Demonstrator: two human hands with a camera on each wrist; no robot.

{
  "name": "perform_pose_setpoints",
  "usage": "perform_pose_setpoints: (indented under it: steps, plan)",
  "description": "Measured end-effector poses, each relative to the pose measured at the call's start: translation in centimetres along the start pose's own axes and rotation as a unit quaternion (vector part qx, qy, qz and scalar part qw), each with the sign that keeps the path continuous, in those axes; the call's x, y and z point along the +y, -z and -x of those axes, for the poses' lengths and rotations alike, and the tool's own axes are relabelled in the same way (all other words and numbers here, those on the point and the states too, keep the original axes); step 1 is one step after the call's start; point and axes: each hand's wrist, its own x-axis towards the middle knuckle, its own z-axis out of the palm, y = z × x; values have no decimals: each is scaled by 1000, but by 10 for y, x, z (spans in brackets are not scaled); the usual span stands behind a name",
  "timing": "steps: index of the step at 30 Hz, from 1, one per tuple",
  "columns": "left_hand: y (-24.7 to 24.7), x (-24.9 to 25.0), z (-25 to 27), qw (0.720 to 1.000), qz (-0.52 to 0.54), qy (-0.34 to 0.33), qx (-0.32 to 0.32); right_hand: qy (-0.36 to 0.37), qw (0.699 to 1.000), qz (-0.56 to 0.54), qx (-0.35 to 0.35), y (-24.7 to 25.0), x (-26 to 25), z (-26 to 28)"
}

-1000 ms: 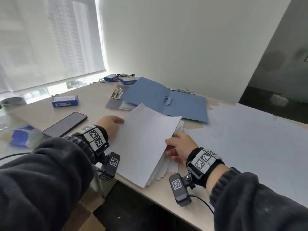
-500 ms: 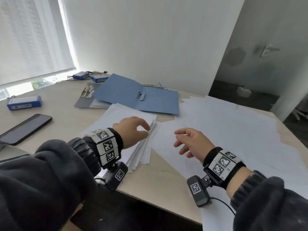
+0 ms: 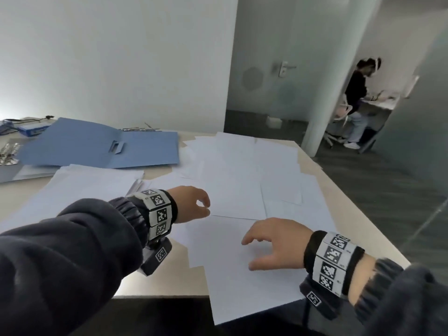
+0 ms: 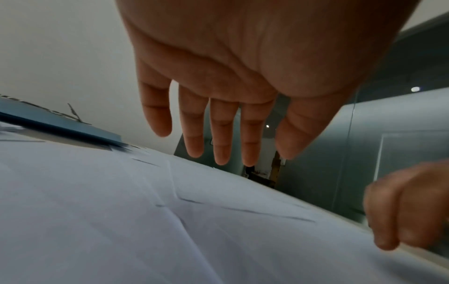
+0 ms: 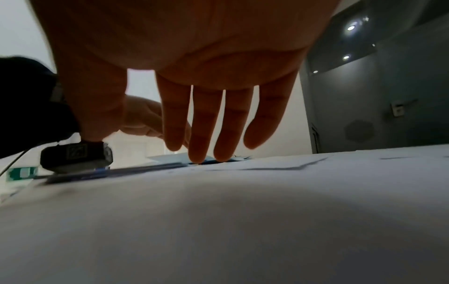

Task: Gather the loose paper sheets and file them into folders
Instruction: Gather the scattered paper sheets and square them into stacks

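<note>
Surface: a light wooden table (image 3: 155,280), its near edge and right corner in view
Right half: loose white paper sheets (image 3: 244,170) overlapping, one overhanging the near edge
Left of centre: a stack of white sheets (image 3: 97,183), edges fanned
Far left: an open blue folder (image 3: 101,146) lying flat, a small blue box (image 3: 32,129) behind it

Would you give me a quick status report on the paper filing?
Left hand and right hand open, empty, above loose sheets. Blue folder open, back left. Nothing in the way.
</note>
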Motion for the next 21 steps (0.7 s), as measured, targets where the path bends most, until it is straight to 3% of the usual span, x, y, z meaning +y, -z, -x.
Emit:
perform_pose_setpoints:
  steps: [7, 10, 16, 21]
  plan:
    - [-19, 28, -21, 995, -72, 6, -72, 31, 992, 91, -78, -24, 22, 44]
    - [-25, 32, -29, 990, -95, 14, -100, 15, 992, 97, -74, -31, 26, 51]
    - [-31, 35, -29, 984, -143, 13, -109, 15, 997, 81, 0, -24, 27, 52]
    - [-35, 29, -24, 978, -163, -15, -129, -6, 996, 66, -63, -38, 24, 44]
